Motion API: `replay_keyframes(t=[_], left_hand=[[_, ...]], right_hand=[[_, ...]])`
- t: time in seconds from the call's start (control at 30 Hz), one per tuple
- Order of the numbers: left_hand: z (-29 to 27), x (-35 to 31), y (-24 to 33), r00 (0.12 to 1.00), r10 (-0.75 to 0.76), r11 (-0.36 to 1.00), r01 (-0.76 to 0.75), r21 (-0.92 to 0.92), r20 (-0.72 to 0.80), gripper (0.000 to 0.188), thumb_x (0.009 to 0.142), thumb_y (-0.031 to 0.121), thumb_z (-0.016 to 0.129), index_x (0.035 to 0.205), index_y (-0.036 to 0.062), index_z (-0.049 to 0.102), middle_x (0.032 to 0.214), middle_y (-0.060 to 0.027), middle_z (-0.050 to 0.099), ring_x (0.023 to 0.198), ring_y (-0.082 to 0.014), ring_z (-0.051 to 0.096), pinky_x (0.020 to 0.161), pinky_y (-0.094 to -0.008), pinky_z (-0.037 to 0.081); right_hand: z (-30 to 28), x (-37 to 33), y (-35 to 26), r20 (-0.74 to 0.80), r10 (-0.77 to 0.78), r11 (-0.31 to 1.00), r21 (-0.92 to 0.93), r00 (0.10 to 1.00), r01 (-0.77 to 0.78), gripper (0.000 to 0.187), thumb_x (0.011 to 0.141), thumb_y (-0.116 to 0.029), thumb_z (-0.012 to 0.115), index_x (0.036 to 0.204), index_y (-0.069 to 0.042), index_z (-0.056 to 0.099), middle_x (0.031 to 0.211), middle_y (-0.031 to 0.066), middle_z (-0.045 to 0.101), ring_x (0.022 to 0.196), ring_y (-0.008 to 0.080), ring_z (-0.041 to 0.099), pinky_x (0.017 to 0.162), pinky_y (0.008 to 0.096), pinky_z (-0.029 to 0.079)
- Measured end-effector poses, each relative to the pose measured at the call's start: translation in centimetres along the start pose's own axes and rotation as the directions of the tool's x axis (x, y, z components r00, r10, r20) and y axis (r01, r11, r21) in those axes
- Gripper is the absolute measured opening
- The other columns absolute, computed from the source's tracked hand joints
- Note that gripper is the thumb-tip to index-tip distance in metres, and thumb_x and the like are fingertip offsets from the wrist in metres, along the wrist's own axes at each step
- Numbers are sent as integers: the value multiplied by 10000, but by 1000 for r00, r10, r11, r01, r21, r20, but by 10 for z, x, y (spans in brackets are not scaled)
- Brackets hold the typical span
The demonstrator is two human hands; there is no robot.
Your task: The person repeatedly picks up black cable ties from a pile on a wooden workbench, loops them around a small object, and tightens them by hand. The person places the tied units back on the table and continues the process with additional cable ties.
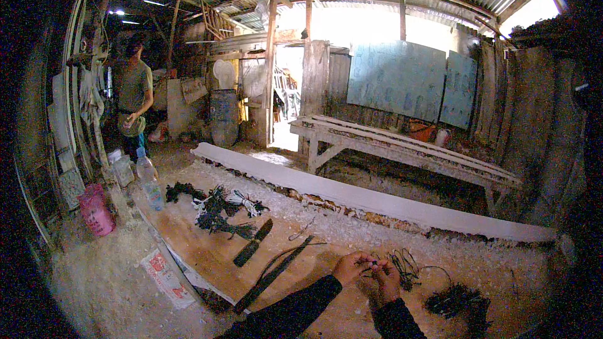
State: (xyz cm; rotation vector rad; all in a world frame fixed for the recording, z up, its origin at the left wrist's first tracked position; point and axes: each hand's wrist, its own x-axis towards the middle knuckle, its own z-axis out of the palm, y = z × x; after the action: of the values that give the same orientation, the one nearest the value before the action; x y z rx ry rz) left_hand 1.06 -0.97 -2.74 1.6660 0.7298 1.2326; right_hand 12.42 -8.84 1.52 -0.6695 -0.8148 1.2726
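Over the right half of the worktop, my left hand (350,269) and my right hand (385,282) meet at the fingertips. Both are closed in a pinch around a small dark bit of thin cord, mostly covered by the fingers. Loose loops of dark cord (406,268) spread just right of my right hand. Farther right lies a dark bundle of cords (450,301). Left of my hands, long dark strips (276,274) lie slantwise, with a dark, flat, blade-shaped piece (253,243) beyond them. Bunched black and white cords (220,211) sit toward the far left.
A long white beam (377,194) borders the worktop's far side, with pale crumbs along it. A plastic bottle (149,181) stands by the left corner. A pink sack (96,210) is on the floor. Behind are a wooden bench (402,149) and, at left, a standing person (135,88).
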Motion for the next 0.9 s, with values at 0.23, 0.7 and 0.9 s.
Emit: replay_keyframes(t=[0.23,0.7,0.9], left_hand=[[-1,-5,8,939,341,883,-302,359,-49,155,800,101,601,948,78,643,962,-86,612,909,-252,587,799,-321,472],[-1,-4,8,971,230,918,-198,343,-57,170,827,176,582,945,71,643,932,-106,615,887,-257,591,789,-327,468],[-10,-1,6,994,78,979,-90,181,74,160,832,137,590,957,45,631,923,-80,635,879,-190,601,787,-319,468]], right_hand=[[-12,8,3,6,-108,979,-172,994,108,89,800,-40,611,820,-59,526,833,44,582,754,155,567,662,284,495],[8,-5,-13,-69,-70,971,-233,995,52,89,768,-44,643,845,-41,598,851,44,618,779,152,564,719,282,460],[5,-4,-13,-20,-112,928,-358,994,98,84,762,-60,656,817,-46,594,807,29,613,765,140,561,700,275,448]])
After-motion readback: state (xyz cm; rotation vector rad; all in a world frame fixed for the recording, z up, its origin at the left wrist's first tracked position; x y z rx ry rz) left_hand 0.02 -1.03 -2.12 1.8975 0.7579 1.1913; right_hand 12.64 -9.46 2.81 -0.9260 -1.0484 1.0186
